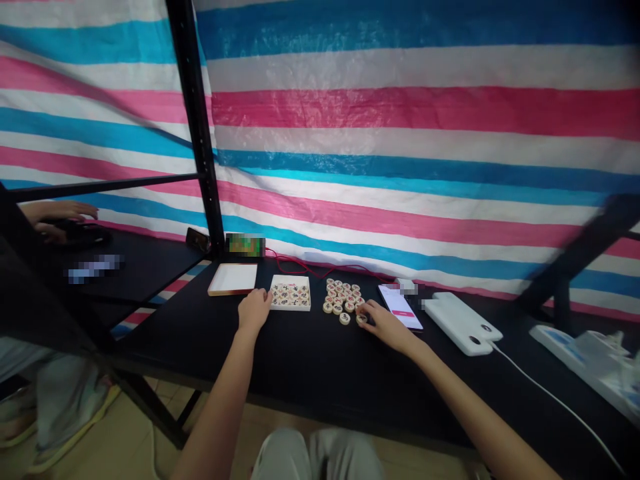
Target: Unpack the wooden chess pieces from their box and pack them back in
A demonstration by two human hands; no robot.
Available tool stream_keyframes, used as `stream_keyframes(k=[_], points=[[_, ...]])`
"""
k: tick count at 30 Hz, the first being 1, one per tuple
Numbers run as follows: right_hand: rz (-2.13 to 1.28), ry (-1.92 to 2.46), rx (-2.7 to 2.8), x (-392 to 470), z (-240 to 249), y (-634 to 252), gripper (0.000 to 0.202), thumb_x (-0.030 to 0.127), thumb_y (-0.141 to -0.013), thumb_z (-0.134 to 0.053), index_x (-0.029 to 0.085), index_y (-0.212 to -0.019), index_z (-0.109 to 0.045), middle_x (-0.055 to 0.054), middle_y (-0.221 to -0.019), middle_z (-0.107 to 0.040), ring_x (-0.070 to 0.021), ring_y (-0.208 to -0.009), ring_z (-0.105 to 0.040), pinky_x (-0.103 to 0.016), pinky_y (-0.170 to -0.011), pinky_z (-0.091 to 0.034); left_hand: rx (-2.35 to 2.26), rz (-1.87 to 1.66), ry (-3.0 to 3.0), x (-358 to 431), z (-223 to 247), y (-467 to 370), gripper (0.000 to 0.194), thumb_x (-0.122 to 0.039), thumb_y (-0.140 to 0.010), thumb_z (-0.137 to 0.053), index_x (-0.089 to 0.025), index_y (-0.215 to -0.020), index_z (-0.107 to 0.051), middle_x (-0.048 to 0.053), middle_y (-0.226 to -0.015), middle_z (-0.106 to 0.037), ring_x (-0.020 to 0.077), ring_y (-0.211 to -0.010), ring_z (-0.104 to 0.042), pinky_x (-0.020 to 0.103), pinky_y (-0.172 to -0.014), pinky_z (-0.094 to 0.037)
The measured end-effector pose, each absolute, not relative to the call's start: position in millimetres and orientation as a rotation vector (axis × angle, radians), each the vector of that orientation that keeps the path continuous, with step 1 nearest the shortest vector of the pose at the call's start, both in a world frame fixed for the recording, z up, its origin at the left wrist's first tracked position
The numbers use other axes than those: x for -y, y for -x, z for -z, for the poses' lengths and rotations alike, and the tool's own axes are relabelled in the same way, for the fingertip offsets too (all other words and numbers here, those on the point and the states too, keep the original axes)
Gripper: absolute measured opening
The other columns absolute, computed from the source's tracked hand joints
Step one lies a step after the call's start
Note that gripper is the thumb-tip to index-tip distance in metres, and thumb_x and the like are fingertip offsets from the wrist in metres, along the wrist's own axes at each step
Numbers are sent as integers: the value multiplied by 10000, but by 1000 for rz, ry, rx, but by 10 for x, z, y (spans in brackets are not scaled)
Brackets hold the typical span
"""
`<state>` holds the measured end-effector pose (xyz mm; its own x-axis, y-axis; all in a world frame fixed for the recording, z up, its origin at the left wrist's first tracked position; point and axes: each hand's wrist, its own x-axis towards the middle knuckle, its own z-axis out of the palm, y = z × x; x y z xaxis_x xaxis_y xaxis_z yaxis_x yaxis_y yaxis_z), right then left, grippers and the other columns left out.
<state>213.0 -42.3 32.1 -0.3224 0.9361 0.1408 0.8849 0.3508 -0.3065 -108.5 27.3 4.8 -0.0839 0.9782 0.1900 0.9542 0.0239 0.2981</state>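
Observation:
My left hand (255,309) is closed at the left edge of a shallow white box (291,309), steadying it. Rows of round Chinese chess pieces (290,294) lie inside the box, marked with dark characters. To the right, my right hand (381,324) has its fingers closed on one Chinese chess piece (361,319) at the table surface. Beside that piece sits a single loose piece (345,319). Just behind is a group of several more pieces (343,293), some with red and some with dark characters.
An open box lid (233,279) lies left of the box. Behind it stands a phone (245,245) with a red cable. Right of the pieces are another phone (401,308), a white power bank (463,323) and a power strip (583,367). Another person's hand (73,211) is at far left.

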Motion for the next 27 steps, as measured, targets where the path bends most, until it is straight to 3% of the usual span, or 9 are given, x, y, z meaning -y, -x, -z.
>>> stream_keyframes(k=[7, 13, 20, 27], points=[[-506, 1529, 2315, 406, -428, -2098, 121, 241, -740, -510, 187, -848, -521, -19, -854, -519, -105, -663, -509, -229, -622, -405, -2205, -532, -2075, -260, -64, 1077, 425, -445, -845, -246, -183, -789, -576, 66, -885, -614, 179, -773, -581, 248, -636, -371], [-124, 1328, 2384, 133, -702, -1628, 176, 300, -791, -474, 206, -918, -553, -25, -885, -547, -127, -773, -512, -245, -700, -381, -2199, -532, -2065, -267, -72, 1076, 414, -432, -848, -247, -182, -808, -575, 72, -890, -609, 179, -775, -577, 255, -641, -369], [-120, 1304, 2437, -765, -474, -1052, 211, 208, -748, -532, 156, -945, -586, -54, -938, -558, -110, -747, -534, -224, -695, -396, -2196, -546, -2059, -269, -64, 1079, 409, -443, -847, -259, -182, -795, -570, 61, -882, -601, 164, -777, -569, 239, -638, -365], [107, 1399, 2536, -995, -393, -838, 224, 166, -724, -529, 206, -932, -602, -41, -977, -582, -166, -905, -512, -251, -742, -355, -2195, -543, -2055, -282, -54, 1076, 410, -431, -855, -248, -182, -815, -571, 63, -893, -596, 157, -785, -565, 237, -646, -364]])
